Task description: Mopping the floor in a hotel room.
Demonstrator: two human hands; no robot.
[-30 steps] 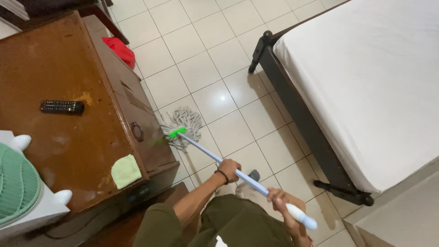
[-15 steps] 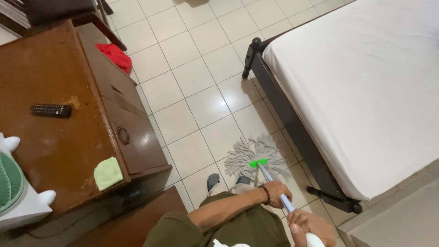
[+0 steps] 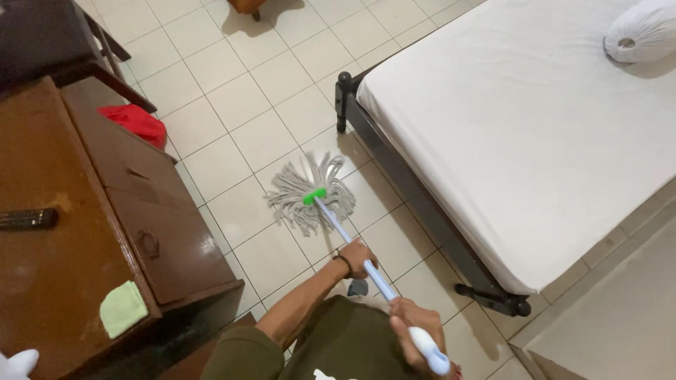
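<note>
head view: your left hand (image 3: pixel 358 256) and right hand (image 3: pixel 407 325) both clamp the mop (image 3: pixel 310 198), strands spread on tile beside the bed (image 3: pixel 429 211). swing wide and you'll probably whack that frame.

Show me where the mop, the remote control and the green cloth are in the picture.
mop (image 3: pixel 311 191): head view, on its grey string head beside the green collar.
remote control (image 3: pixel 27 219): head view, on the middle of its black body.
green cloth (image 3: pixel 123 309): head view, on the cloth's centre.
</note>
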